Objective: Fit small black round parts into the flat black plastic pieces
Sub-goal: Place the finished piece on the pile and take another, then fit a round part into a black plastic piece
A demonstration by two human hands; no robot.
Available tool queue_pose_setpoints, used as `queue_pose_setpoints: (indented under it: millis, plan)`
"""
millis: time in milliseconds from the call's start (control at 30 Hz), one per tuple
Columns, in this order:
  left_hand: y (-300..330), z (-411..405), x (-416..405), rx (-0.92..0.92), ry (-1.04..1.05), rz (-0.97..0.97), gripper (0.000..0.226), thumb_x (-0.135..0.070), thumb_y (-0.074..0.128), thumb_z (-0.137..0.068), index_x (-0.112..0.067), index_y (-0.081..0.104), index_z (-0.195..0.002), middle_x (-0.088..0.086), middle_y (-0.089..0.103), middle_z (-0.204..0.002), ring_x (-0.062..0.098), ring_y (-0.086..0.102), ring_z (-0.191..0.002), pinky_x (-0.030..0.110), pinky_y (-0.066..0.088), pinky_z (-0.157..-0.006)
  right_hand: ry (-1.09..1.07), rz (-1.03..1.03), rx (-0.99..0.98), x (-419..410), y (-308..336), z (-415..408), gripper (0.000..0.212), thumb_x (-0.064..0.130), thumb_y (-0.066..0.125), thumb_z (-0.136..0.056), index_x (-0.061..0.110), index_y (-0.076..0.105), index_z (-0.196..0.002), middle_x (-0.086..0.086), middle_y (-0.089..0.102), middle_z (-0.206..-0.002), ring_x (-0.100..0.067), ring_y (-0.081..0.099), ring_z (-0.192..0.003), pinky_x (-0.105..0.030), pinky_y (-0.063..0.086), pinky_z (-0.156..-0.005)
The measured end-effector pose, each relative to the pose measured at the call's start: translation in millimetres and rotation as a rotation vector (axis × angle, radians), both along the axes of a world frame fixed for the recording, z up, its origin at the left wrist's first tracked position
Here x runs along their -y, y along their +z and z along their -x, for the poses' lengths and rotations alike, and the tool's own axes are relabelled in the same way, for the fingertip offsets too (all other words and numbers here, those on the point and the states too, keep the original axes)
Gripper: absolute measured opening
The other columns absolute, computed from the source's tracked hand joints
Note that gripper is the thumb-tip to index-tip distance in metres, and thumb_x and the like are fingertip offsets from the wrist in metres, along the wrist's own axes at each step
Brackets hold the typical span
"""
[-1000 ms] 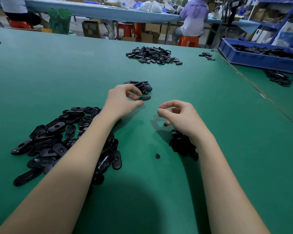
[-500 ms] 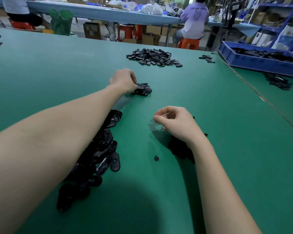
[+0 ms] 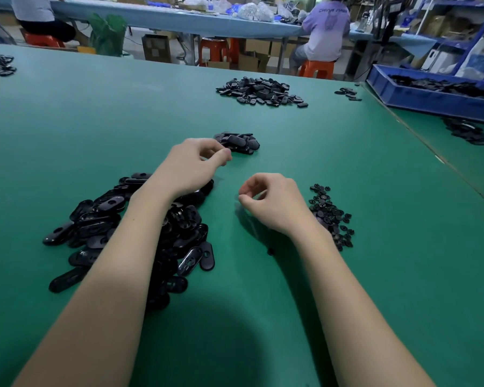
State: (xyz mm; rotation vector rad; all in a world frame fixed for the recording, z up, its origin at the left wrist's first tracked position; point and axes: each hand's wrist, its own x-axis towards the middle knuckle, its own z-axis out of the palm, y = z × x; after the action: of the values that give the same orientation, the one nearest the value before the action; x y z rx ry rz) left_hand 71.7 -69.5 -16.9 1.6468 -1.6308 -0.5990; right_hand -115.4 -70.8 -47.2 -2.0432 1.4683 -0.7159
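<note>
The left hand (image 3: 190,166) hovered with fingers curled and nothing visibly held, over the flat pieces (image 3: 129,227). The right hand (image 3: 274,202) was likewise curled; the round parts (image 3: 330,213) lay just beside it. Both looked light, stiff and slick, best pinched at the edges.

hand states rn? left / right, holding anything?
Left hand: fingers curled, nothing visible in it, near the small pile of flat pieces.
Right hand: fingers curled in a pinch; cannot tell if it holds a round part.

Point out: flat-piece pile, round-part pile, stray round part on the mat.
flat-piece pile (image 3: 106,222): head view, middle of the heap left of the left forearm.
round-part pile (image 3: 331,215): head view, centre of the scatter.
stray round part (image 3: 270,251): head view, its top.
</note>
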Motion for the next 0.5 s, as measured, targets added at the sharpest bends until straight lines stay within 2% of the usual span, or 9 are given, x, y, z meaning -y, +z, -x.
queue_pose_setpoints:
  millis: [67,133,200,333,400,500]
  plan:
    - [-2,-5,-2,-0.002,0.019,-0.011,0.033,-0.049,0.048,-0.101,-0.03,0.073,-0.092,-0.016,0.074,-0.095,0.009,0.067,-0.097,0.029,0.049,-0.091,0.041,0.076,-0.039,-6,-2,-13,0.007,0.027,0.068,-0.087,0.03,0.073,-0.091,0.015,0.073,-0.089,-0.007,0.059,-0.077,-0.032,0.054,-0.086]
    - [-3,-9,-2,-0.058,0.03,-0.028,0.043,-0.056,0.043,-0.101,-0.028,0.074,-0.09,-0.014,0.075,-0.094,0.011,0.068,-0.096,0.032,0.048,-0.095,0.089,0.157,-0.09,-13,-4,-24,0.013,0.028,0.065,-0.091,0.032,0.074,-0.101,0.014,0.071,-0.098,-0.011,0.057,-0.09,-0.03,0.05,-0.083]
    - [-3,-12,-2,-0.137,0.02,-0.048,0.051,-0.061,0.039,-0.1,-0.026,0.075,-0.088,-0.011,0.076,-0.091,0.013,0.07,-0.093,0.031,0.049,-0.089,0.132,0.219,-0.181,-18,-5,-33,0.021,0.031,0.062,-0.095,0.036,0.071,-0.113,0.011,0.067,-0.105,-0.016,0.054,-0.105,-0.03,0.042,-0.081]
    - [-3,-16,0,-0.182,0.024,-0.056,0.057,-0.063,0.033,-0.101,-0.025,0.075,-0.091,-0.011,0.077,-0.089,0.012,0.071,-0.088,0.026,0.044,-0.074,0.182,0.268,-0.291,-20,-2,-45,0.033,0.036,0.058,-0.098,0.043,0.062,-0.13,0.003,0.061,-0.117,-0.022,0.049,-0.116,-0.037,0.045,-0.094]
    - [-4,-17,1,-0.178,0.03,-0.052,0.057,-0.062,0.033,-0.101,-0.025,0.075,-0.091,-0.011,0.077,-0.09,0.011,0.07,-0.086,0.025,0.043,-0.072,0.207,0.274,-0.362,-17,0,-53,0.036,0.037,0.059,-0.098,0.044,0.061,-0.133,0.001,0.06,-0.121,-0.023,0.049,-0.119,-0.037,0.044,-0.097]
    - [-6,-19,1,-0.191,0.034,-0.051,0.055,-0.059,0.035,-0.103,-0.024,0.075,-0.091,-0.008,0.077,-0.091,0.013,0.07,-0.086,0.026,0.044,-0.074,0.208,0.268,-0.38,-12,3,-61,0.029,0.037,0.063,-0.096,0.04,0.067,-0.125,0.001,0.061,-0.12,-0.024,0.051,-0.119,-0.036,0.043,-0.093]
